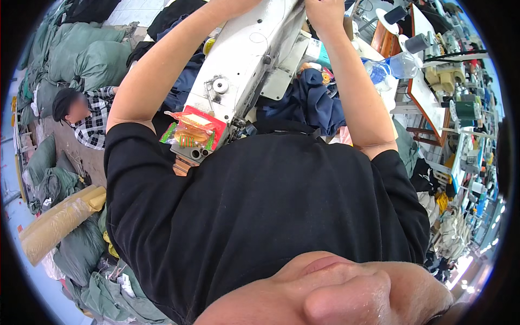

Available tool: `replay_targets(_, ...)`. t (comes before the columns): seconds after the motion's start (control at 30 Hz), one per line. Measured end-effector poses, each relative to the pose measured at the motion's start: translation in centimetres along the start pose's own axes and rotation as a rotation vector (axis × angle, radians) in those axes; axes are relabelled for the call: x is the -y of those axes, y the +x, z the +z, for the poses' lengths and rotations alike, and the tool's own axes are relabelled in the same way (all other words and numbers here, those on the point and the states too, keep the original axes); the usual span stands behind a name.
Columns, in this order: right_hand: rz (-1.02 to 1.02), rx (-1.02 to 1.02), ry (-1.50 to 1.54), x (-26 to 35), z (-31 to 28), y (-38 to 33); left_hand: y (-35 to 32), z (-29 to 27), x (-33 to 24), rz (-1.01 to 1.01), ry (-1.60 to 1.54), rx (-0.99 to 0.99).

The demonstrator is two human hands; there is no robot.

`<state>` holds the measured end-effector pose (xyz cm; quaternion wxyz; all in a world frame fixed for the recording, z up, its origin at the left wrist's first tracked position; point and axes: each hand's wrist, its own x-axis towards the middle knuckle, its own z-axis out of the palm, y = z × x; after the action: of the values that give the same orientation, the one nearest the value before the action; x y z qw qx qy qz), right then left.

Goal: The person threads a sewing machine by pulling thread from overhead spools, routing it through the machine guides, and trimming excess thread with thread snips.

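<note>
Your fingers barely show: your right hand (325,13) reaches the top edge of the head view with its fingers curled down against the far end of the sewing machine (244,59), though whether they pinch anything cannot be told. Your left hand runs out of the picture at the top, above the machine, so its fingers are not visible at all.

The sewing machine is one long white body, scuffed and greyed, lying slantwise between your two bare forearms, with a round metal knob on its near part. On its near end rests one red snack packet (194,129) with green and yellow stripes. Just right of the machine lies a heap of dark blue fabric (309,103). Further right of it lies one clear plastic bottle (392,67), and beyond that stand two dark thread spools (416,42). Your black shirt (260,216) fills the view below the machine.

Well to the left of the machine, one person in a checked shirt (92,122) sits on the floor among several green sacks (92,54).
</note>
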<state>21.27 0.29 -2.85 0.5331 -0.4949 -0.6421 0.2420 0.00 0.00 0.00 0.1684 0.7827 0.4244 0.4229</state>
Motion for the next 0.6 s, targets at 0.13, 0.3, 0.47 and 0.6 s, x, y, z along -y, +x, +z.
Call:
replay_targets(0.13,0.018,0.011,-0.018,0.8,-0.3,0.0,1.5,-0.6,-0.4,-0.136,-0.033,0.143)
replay_targets(0.3,0.115,0.014,0.042,0.7,-0.4,0.1,3.1,-1.3,-1.7,-0.168,-0.009,0.289)
replay_targets(0.47,0.124,0.014,0.068,0.6,0.1,0.3,3.6,-0.8,-0.7,-0.15,0.051,0.268)
replay_targets(0.6,0.13,0.007,0.058,0.6,0.0,0.2,4.0,-0.3,-0.7,-0.128,0.039,0.274)
